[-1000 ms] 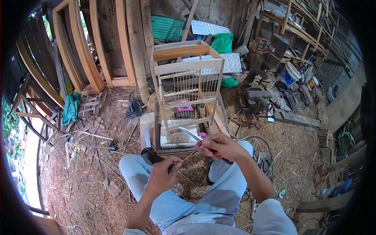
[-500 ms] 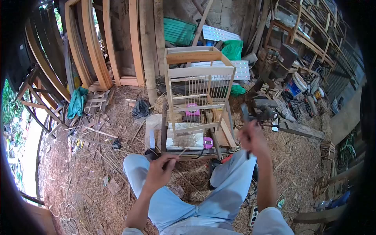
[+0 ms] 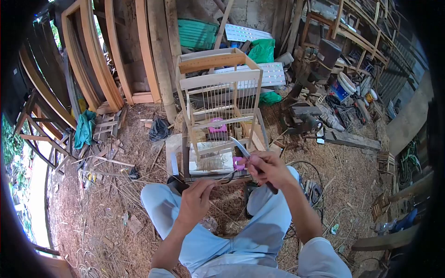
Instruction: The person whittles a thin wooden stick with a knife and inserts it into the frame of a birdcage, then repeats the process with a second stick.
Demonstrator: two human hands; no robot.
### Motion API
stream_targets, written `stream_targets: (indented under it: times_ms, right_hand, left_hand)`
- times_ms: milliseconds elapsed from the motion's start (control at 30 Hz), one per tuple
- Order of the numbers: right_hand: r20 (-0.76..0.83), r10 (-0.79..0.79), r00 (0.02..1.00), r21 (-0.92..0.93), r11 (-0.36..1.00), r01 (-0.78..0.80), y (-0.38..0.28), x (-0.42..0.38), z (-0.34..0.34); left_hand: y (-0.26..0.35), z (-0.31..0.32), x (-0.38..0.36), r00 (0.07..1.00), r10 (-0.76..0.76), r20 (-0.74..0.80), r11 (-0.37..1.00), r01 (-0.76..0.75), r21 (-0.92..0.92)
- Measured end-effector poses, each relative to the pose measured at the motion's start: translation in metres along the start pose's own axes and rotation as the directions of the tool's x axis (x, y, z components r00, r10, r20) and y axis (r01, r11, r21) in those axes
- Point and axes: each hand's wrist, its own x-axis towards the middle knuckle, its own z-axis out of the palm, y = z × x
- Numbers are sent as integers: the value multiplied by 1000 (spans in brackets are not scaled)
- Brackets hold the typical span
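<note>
My right hand (image 3: 270, 170) is closed around the handle of a knife (image 3: 239, 147), its curved blade pointing up and to the left. My left hand (image 3: 196, 198) pinches a thin wooden stick (image 3: 223, 180) that reaches right, below the knife hand. Both hands are above my knees. Just beyond them stands a wooden cage frame (image 3: 220, 83) with thin upright bars. A worn white block (image 3: 211, 160) lies at the foot of the frame. A pink tape measure (image 3: 238, 163) sits beside the block, partly hidden by my right hand.
Shavings and loose sticks cover the ground (image 3: 134, 204). A dark machine (image 3: 303, 116) stands to the right, near a white bucket (image 3: 346, 83). Wooden frames (image 3: 95, 60) lean at the back left. A green cloth (image 3: 84, 129) hangs over scraps, and a black bag (image 3: 159, 129) lies nearby.
My right hand has brought the knife left and down, close to the stick. My left hand still pinches the stick and has shifted slightly. The view has turned a little to the right.
</note>
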Motion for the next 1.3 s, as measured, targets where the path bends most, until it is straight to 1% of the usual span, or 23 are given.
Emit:
stream_targets:
  times_ms: [67,133,233,300,333,367,400,467,533,567,600,633,733,800,867,900,933,1000,1067,1133,1167,1233,1300]
  right_hand:
    - [60,34,998,-94,995,-28,-3,-3,-12]
    - [27,63,998,-87,994,-61,-3,-5,-15]
    - [-209,11,978,-35,999,-19,-4,-8,-47]
    - [-461,-162,873,-226,972,61,-12,-13,-84]
    - [-525,-179,832,-165,980,107,-24,-19,-97]
    - [-584,-191,789,-108,982,157,-35,-22,-102]
    - [-571,-194,798,-108,981,161,-35,-19,-98]
    - [-446,-179,877,15,978,207,-26,-21,-89]
    - [-400,-133,907,-182,981,64,-3,-11,-58]
    - [-269,-112,957,-152,986,72,-4,-12,-35]
    - [-63,-118,991,-22,993,117,6,-10,-25]
    - [-32,-85,996,16,996,85,8,-11,-9]
    - [13,-62,998,87,994,61,22,-7,25]
    - [18,-66,998,118,991,64,26,1,20]
    - [-126,-90,988,303,945,124,20,3,9]
    - [-107,-144,984,325,930,172,15,1,6]
    - [-94,-144,985,326,930,167,17,1,5]
    - [53,-253,966,335,916,221,21,-3,4]
    - [32,-226,973,300,931,207,21,-2,12]
    - [121,-177,977,181,971,154,13,5,14]
    - [36,-180,983,134,976,173,10,6,15]
    - [24,-175,984,134,976,170,3,9,2]
    - [40,-147,988,156,978,139,-2,9,-6]
  left_hand:
    - [-2,1,-6,999,25,23,999,-25,20]
    - [-4,1,-10,998,44,51,998,-46,37]
    - [-15,-11,-14,998,66,13,991,-67,112]
    - [-28,-28,-19,999,-41,-36,994,44,99]
    - [-35,-35,-21,998,-44,-43,993,48,105]
    - [-42,-42,-23,988,-141,-55,985,146,92]
    - [-42,-46,-22,970,-235,-69,968,240,78]
    - [-33,-32,-18,962,-271,-42,959,274,71]
    - [-25,-10,-7,979,-205,-15,970,202,-137]
    - [-19,-4,-1,980,-198,-19,971,194,-140]
    - [-10,0,4,979,-203,4,964,201,-175]
    - [-5,3,7,977,-209,31,955,211,-208]
    - [0,4,15,963,-235,132,933,261,-246]
    - [2,4,14,957,-251,147,920,283,-270]
    - [4,-1,15,952,-268,146,910,300,-286]
    - [5,-3,15,952,-275,137,903,304,-303]
    - [6,-6,15,952,-279,125,896,305,-324]
    - [-1,-5,15,956,-264,129,903,292,-315]
    - [-3,3,16,956,-244,160,905,284,-317]
    - [0,8,17,974,-170,152,943,206,-263]
    - [3,7,16,972,-166,164,943,205,-262]
    - [11,1,13,957,-222,187,936,263,-235]
    - [4,0,9,971,-166,172,957,201,-210]
